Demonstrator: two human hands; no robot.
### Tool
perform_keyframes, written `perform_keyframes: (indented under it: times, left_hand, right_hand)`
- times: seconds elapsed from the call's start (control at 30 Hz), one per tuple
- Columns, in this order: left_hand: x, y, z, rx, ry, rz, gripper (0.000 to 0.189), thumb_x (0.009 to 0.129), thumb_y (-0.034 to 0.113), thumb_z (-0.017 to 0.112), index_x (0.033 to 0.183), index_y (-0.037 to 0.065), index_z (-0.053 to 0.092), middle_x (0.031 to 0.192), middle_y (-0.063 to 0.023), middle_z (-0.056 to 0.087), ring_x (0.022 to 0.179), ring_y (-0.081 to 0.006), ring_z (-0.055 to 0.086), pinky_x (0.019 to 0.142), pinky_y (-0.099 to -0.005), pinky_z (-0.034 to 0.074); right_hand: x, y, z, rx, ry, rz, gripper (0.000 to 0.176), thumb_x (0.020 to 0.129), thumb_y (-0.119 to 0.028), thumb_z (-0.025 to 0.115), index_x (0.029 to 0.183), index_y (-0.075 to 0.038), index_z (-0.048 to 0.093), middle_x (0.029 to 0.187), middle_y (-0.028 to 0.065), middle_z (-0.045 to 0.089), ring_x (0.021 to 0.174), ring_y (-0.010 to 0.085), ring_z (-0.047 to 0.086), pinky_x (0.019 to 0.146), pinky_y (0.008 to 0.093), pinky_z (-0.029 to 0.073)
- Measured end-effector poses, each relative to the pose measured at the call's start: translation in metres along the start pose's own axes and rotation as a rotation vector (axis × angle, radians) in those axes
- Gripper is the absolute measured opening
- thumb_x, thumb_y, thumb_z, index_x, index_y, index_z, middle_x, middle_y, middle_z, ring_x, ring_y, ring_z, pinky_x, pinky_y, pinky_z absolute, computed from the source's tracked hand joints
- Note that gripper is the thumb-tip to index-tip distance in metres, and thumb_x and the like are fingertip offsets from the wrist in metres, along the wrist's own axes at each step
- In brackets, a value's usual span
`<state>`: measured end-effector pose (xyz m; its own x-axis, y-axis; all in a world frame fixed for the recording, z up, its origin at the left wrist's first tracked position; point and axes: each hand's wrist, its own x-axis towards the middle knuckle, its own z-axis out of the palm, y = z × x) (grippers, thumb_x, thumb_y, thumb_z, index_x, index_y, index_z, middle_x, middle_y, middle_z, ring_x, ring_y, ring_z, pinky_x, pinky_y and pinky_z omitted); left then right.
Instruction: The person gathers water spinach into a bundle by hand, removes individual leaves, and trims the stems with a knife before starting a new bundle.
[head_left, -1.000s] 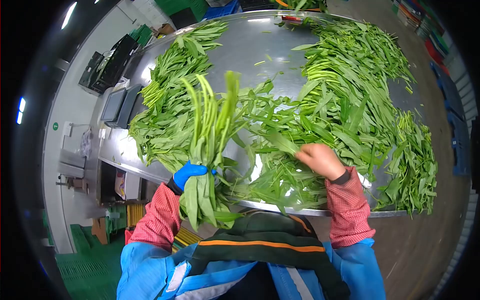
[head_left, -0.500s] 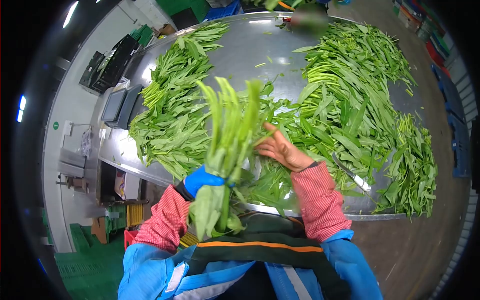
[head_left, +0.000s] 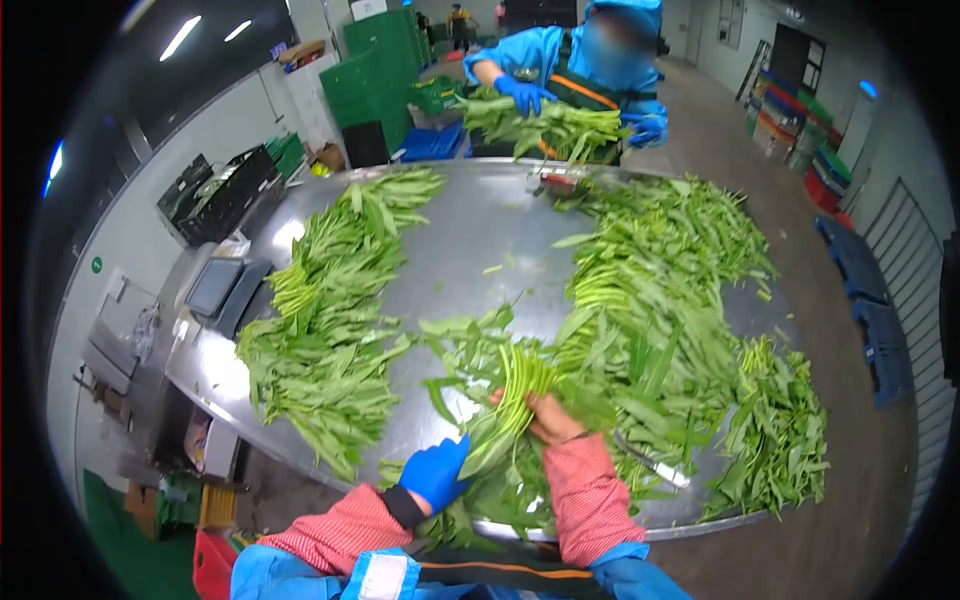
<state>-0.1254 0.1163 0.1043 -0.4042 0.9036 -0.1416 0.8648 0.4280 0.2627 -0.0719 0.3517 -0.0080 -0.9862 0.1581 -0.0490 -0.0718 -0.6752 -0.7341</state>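
My left hand [head_left: 437,474], in a blue glove, is closed round the leafy part of a bunch of water spinach [head_left: 517,395]. My bare right hand [head_left: 548,416] grips the same bunch near its pale stem ends, which point away from me. Loose leaves and stalks [head_left: 460,350] lie on the metal table [head_left: 465,255] beyond and beneath the bunch. To the right of my right hand, a knife [head_left: 662,468] with a pale handle rests among the greens.
A long row of greens [head_left: 335,270] lies left, a larger heap [head_left: 640,310] right, and a smaller pile [head_left: 775,430] at the right edge. A screen device [head_left: 215,287] stands at left. Across the table, a co-worker in blue gloves [head_left: 522,95] holds greens.
The bunch has gone from upright near my body to tilted low over the table. My right hand, open before, has closed on the stems. The view has lifted, showing the co-worker.
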Motion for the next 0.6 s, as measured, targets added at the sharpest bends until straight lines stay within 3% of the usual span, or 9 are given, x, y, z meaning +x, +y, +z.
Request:
perform_keyframes:
  times: [0.1, 0.23, 0.27, 0.37, 0.4, 0.47, 0.5, 0.57, 0.6]
  left_hand:
    - [0.002, 0.003, -0.003, 0.147, 0.013, -0.010, 0.066, 0.071, 0.026, 0.072, 0.128, 0.007, 0.044, 0.089, -0.0149, 0.056, 0.076, -0.0334, 0.060, 0.063, -0.0460, 0.046]
    - [0.003, 0.012, -0.022, 0.253, 0.057, -0.073, 0.059, 0.072, 0.013, 0.064, 0.129, 0.012, 0.047, 0.085, -0.0101, 0.056, 0.073, -0.0272, 0.061, 0.059, -0.0431, 0.044]
    - [0.003, 0.013, -0.024, 0.279, 0.079, -0.068, 0.059, 0.072, 0.012, 0.063, 0.129, 0.014, 0.046, 0.083, -0.0089, 0.056, 0.072, -0.0260, 0.061, 0.058, -0.0424, 0.044]
    - [0.005, 0.012, -0.019, 0.370, 0.092, -0.049, 0.061, 0.072, 0.012, 0.062, 0.131, 0.014, 0.045, 0.082, -0.0087, 0.056, 0.072, -0.0246, 0.061, 0.056, -0.0412, 0.043]
    - [0.006, 0.013, -0.018, 0.375, 0.058, -0.047, 0.061, 0.073, 0.014, 0.063, 0.131, 0.013, 0.044, 0.083, -0.0096, 0.056, 0.072, -0.0256, 0.061, 0.056, -0.0416, 0.044]
    - [0.007, 0.014, -0.016, 0.384, -0.012, -0.046, 0.063, 0.074, 0.018, 0.065, 0.132, 0.011, 0.042, 0.085, -0.0115, 0.057, 0.073, -0.0276, 0.062, 0.057, -0.0425, 0.045]
    - [0.006, 0.012, -0.011, 0.246, -0.019, -0.028, 0.064, 0.074, 0.021, 0.067, 0.133, 0.010, 0.041, 0.087, -0.0129, 0.057, 0.075, -0.0292, 0.062, 0.060, -0.0432, 0.047]
    - [0.004, 0.002, 0.002, -0.029, -0.033, 0.006, 0.068, 0.075, 0.027, 0.070, 0.133, 0.007, 0.040, 0.091, -0.0158, 0.057, 0.079, -0.0324, 0.062, 0.065, -0.0445, 0.049]
    - [0.004, -0.001, 0.004, -0.155, -0.134, -0.034, 0.074, 0.074, 0.034, 0.072, 0.133, 0.005, 0.037, 0.100, -0.0198, 0.057, 0.088, -0.0375, 0.061, 0.075, -0.0447, 0.050]
  right_hand:
    - [-0.010, -0.029, 0.028, -0.316, 0.253, -0.018, 0.077, 0.078, -0.051, 0.071, 0.129, -0.001, 0.045, 0.120, 0.0084, 0.057, 0.111, 0.0218, 0.052, 0.098, 0.0356, 0.041]
    - [-0.018, -0.026, 0.030, -0.563, 0.396, -0.025, 0.085, 0.078, -0.065, 0.063, 0.132, -0.002, 0.045, 0.122, 0.0125, 0.055, 0.115, 0.0236, 0.049, 0.101, 0.0352, 0.036]
    - [-0.024, -0.031, 0.028, -0.571, 0.358, 0.070, 0.087, 0.079, -0.066, 0.060, 0.132, 0.001, 0.044, 0.124, 0.0151, 0.054, 0.118, 0.0264, 0.048, 0.104, 0.0360, 0.034]
    - [-0.008, 0.019, -0.023, -0.197, 0.177, 0.104, 0.084, 0.081, -0.063, 0.059, 0.129, 0.005, 0.045, 0.124, 0.0158, 0.054, 0.119, 0.0277, 0.047, 0.104, 0.0366, 0.035]
    - [-0.012, 0.006, -0.005, -0.013, 0.175, 0.087, 0.081, 0.082, -0.057, 0.062, 0.127, 0.007, 0.046, 0.125, 0.0175, 0.054, 0.120, 0.0298, 0.049, 0.104, 0.0390, 0.036]
    - [-0.010, -0.002, 0.000, 0.185, -0.024, 0.034, 0.080, 0.080, -0.053, 0.066, 0.126, 0.008, 0.046, 0.126, 0.0184, 0.054, 0.119, 0.0310, 0.050, 0.105, 0.0417, 0.037]
    - [-0.009, -0.008, 0.004, 0.283, -0.125, 0.009, 0.079, 0.079, -0.051, 0.069, 0.126, 0.009, 0.046, 0.126, 0.0189, 0.054, 0.119, 0.0316, 0.051, 0.105, 0.0430, 0.037]
    - [-0.006, -0.019, 0.018, 0.342, -0.121, -0.031, 0.092, 0.072, -0.047, 0.076, 0.137, 0.003, 0.033, 0.121, 0.0204, 0.056, 0.118, 0.0343, 0.052, 0.104, 0.0459, 0.039]
    - [-0.005, -0.025, 0.024, 0.316, -0.099, -0.053, 0.098, 0.070, -0.047, 0.077, 0.140, 0.001, 0.029, 0.120, 0.0211, 0.057, 0.119, 0.0359, 0.051, 0.104, 0.0463, 0.039]
